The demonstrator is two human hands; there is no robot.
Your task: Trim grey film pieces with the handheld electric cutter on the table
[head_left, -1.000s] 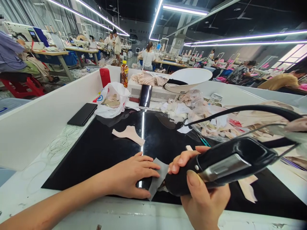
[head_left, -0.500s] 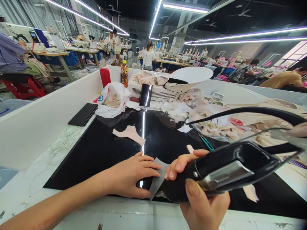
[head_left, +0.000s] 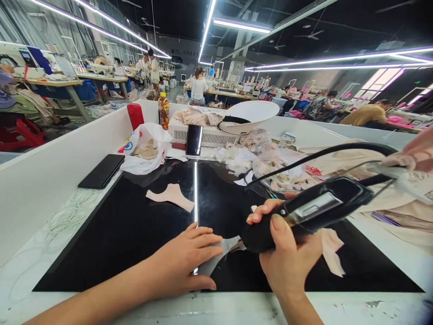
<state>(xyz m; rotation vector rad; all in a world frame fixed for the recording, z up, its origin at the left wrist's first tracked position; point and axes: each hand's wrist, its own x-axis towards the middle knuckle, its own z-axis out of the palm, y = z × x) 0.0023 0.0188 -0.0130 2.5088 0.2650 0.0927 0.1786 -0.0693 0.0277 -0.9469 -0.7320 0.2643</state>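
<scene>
My left hand [head_left: 192, 262] lies flat with fingers spread, its fingertips pressing a thin grey translucent piece of material [head_left: 216, 257] onto the black board [head_left: 111, 253]. In my right hand [head_left: 287, 253] is a pair of black corded electric scissors [head_left: 314, 210], with the fingers wrapped round the body and the thumb on top. The narrow metal tip meets the right edge of the grey piece; the exact contact is hard to make out. One beige cut fabric piece [head_left: 172, 196] rests beyond my left hand. Another beige piece [head_left: 333, 253] lies right of my right hand.
Another person's hand [head_left: 419, 151] reaches in at the right edge, near the black cord [head_left: 324, 151]. Bagged fabric scraps [head_left: 284, 169] crowd the back right. A plastic bag [head_left: 145, 149], a dark tablet-like slab [head_left: 101, 171] and tangled pale cord [head_left: 67, 216] line the left side.
The view has shifted, showing more of the board at the right. The scissors have turned and drawn slightly away from my left hand, which still presses the grey piece.
</scene>
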